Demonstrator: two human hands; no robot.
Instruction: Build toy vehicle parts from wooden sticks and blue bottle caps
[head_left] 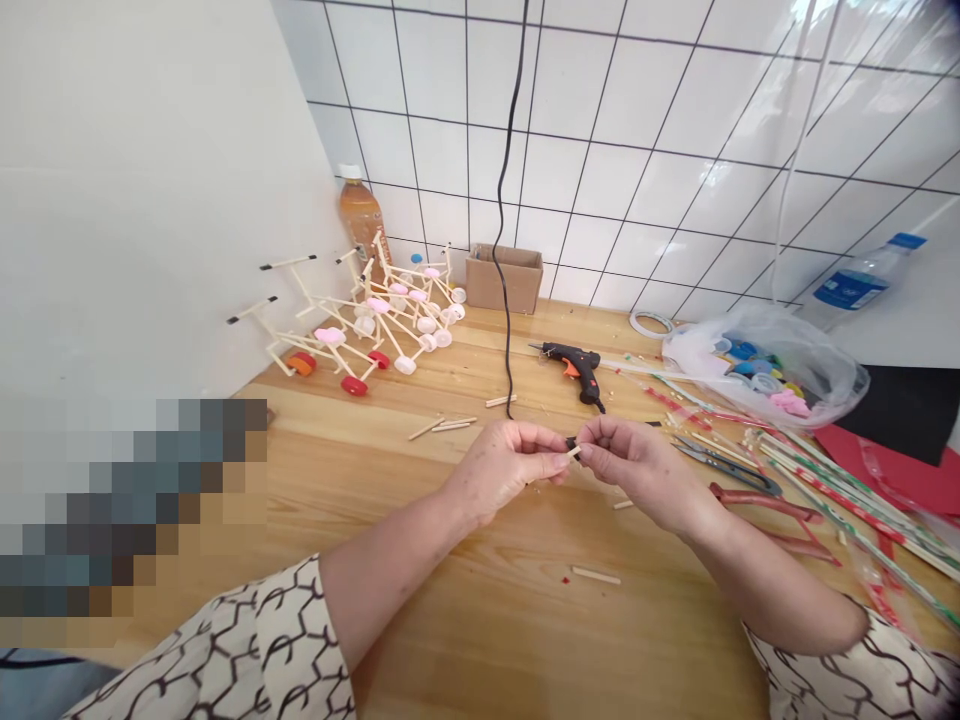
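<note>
My left hand (499, 470) is closed in a pinch on a short wooden stick (574, 451), only a bit of which shows between the fingertips. Right against it, my right hand (637, 468) pinches a small black piece (571, 442) at the stick's end; the fingers hide most of it. Whether the two pieces are joined I cannot tell. Just beyond the hands lies a black hot glue gun (589, 375) with an orange trigger. Short cut sticks (452, 425) lie to the left of it, and another stick (596, 575) is nearer me.
Several stick-built wheeled models (330, 337) crowd the back left beside a drink bottle (361, 215). A cardboard box (517, 280) stands by the tiled wall, a black cord (504, 200) hanging before it. At right are scissors (724, 465), pliers (780, 520), a bag of caps (817, 385) and wrapped sticks (847, 485).
</note>
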